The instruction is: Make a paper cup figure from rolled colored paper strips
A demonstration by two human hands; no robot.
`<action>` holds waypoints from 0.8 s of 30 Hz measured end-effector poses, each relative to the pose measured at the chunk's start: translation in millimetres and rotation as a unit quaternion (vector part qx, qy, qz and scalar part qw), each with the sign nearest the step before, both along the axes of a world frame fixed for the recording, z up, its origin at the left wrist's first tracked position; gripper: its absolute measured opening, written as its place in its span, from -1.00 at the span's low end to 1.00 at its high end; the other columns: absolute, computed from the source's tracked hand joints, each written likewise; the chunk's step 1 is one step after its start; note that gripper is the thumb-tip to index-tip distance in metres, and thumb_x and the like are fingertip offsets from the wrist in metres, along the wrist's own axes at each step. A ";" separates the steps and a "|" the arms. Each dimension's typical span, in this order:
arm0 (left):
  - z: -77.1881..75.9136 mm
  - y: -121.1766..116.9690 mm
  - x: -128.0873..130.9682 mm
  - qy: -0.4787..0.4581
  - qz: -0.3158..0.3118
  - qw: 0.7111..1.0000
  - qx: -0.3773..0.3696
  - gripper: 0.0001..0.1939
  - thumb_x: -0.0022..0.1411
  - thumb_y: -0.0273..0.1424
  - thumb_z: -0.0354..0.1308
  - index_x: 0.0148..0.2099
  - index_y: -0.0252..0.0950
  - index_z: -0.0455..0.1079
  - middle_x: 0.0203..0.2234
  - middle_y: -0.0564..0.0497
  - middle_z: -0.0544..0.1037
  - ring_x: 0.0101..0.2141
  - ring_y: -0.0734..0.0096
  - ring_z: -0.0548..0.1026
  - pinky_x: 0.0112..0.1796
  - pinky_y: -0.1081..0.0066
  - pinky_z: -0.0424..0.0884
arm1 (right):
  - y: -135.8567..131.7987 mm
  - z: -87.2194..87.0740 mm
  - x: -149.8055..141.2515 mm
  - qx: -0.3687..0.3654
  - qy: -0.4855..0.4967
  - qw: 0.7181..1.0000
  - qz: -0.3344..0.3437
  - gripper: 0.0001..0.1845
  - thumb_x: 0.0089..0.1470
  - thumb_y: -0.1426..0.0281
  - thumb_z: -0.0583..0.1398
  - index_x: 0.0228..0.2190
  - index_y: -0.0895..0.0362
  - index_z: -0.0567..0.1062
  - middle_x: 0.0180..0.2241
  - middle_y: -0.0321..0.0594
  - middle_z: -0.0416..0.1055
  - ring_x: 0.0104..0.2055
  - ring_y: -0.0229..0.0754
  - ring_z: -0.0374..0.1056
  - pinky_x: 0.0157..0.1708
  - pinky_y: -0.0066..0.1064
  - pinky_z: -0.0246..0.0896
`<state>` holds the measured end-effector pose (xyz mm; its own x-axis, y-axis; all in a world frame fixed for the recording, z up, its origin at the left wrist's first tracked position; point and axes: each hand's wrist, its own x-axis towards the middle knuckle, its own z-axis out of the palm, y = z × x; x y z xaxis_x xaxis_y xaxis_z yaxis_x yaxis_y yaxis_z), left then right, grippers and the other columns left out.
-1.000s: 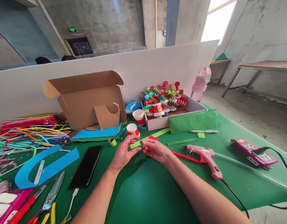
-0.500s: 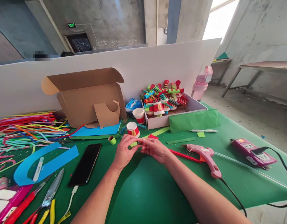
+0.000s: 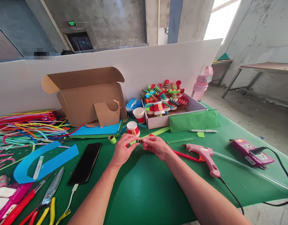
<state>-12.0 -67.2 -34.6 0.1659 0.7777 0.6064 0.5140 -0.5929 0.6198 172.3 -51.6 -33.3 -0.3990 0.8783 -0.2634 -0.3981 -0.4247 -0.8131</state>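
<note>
My left hand and my right hand meet over the middle of the table. Between their fingertips they pinch a small folded paper spring, dark with red and green edges; the fingers cover most of it. Just beyond my left hand is a red and white paper cup, bottom up, with coiled blue paper springs near it. A light green paper strip runs behind my right hand. Left of the cup lies a short green paper roll.
A pink glue gun lies on the right, near a purple power strip. Behind stands a box of finished paper figures. On the left are a phone, scissors, a blue paper strip and pipe cleaners.
Both hands have shifted slightly, and the paper spring between the fingertips is now more covered and looks squeezed smaller. Nothing else on the table has visibly moved.
</note>
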 end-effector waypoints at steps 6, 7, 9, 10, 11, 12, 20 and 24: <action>0.5 -0.9 1.9 0.001 -0.004 1.000 -0.012 -0.84 0.22 -0.30 0.25 -0.15 -0.15 0.59 -0.29 -0.04 0.58 -0.22 0.30 0.50 -0.16 0.31 0.49 | -1.6 -0.6 -1.4 0.012 -0.013 1.000 0.001 -0.54 -0.41 0.21 0.54 -0.43 0.22 0.64 -0.49 -0.28 0.52 -0.51 -0.40 0.35 -0.32 -0.47 0.34; 1.1 -1.2 2.1 0.002 -0.004 1.000 -0.013 -0.84 0.22 -0.32 0.25 -0.15 -0.15 0.59 -0.28 -0.04 0.59 -0.22 0.30 0.50 -0.15 0.30 0.49 | -1.7 -0.3 -1.8 0.011 -0.014 1.000 0.001 -0.53 -0.42 0.22 0.54 -0.43 0.22 0.64 -0.50 -0.29 0.51 -0.51 -0.40 0.35 -0.33 -0.48 0.34; 2.4 -1.6 2.0 0.003 -0.005 1.000 -0.015 -0.83 0.21 -0.34 0.24 -0.14 -0.16 0.58 -0.28 -0.04 0.59 -0.22 0.30 0.50 -0.14 0.30 0.49 | -1.3 1.0 -2.4 0.002 -0.010 1.000 0.000 -0.54 -0.37 0.19 0.53 -0.43 0.23 0.63 -0.53 -0.30 0.50 -0.52 -0.40 0.35 -0.35 -0.49 0.35; 3.0 -1.7 1.7 0.004 -0.005 1.000 -0.017 -0.83 0.21 -0.35 0.24 -0.13 -0.16 0.58 -0.27 -0.03 0.59 -0.21 0.31 0.50 -0.13 0.30 0.48 | -0.9 2.0 -2.4 -0.006 -0.006 1.000 -0.001 -0.55 -0.30 0.15 0.50 -0.43 0.24 0.62 -0.53 -0.28 0.50 -0.53 -0.39 0.36 -0.35 -0.48 0.36; 3.6 -1.6 1.3 0.004 -0.004 1.000 -0.018 -0.82 0.22 -0.36 0.23 -0.13 -0.16 0.58 -0.27 -0.03 0.59 -0.21 0.31 0.50 -0.13 0.30 0.48 | -0.4 3.1 -2.3 -0.015 0.000 1.000 -0.001 -0.54 -0.22 0.10 0.46 -0.42 0.24 0.62 -0.52 -0.26 0.50 -0.53 -0.38 0.37 -0.36 -0.47 0.37; 4.0 -1.6 0.9 0.004 -0.003 1.000 -0.020 -0.82 0.22 -0.36 0.22 -0.13 -0.16 0.58 -0.26 -0.03 0.59 -0.20 0.31 0.50 -0.12 0.30 0.48 | 0.0 4.2 -2.0 -0.023 0.005 1.000 -0.001 -0.53 -0.14 0.06 0.42 -0.42 0.25 0.62 -0.52 -0.24 0.51 -0.53 -0.37 0.38 -0.36 -0.47 0.38; 4.2 -1.2 -0.7 -0.008 -0.005 0.999 -0.040 -0.78 0.20 -0.32 0.23 -0.09 -0.18 0.56 -0.22 -0.06 0.59 -0.19 0.30 0.51 -0.11 0.28 0.48 | -1.6 1.0 0.4 0.001 0.036 0.999 0.025 -0.64 -0.26 0.28 0.51 -0.42 0.22 0.59 -0.55 -0.34 0.48 -0.51 -0.39 0.38 -0.31 -0.51 0.38; 3.2 -1.3 -1.8 -0.034 -0.001 0.997 -0.068 -0.66 0.17 -0.25 0.27 0.00 -0.20 0.49 -0.11 -0.09 0.56 -0.18 0.30 0.53 -0.10 0.26 0.49 | -0.1 -0.6 -0.6 -0.061 0.068 0.996 0.001 -0.73 -0.15 0.34 0.47 -0.46 0.23 0.55 -0.56 -0.32 0.47 -0.52 -0.39 0.38 -0.31 -0.48 0.39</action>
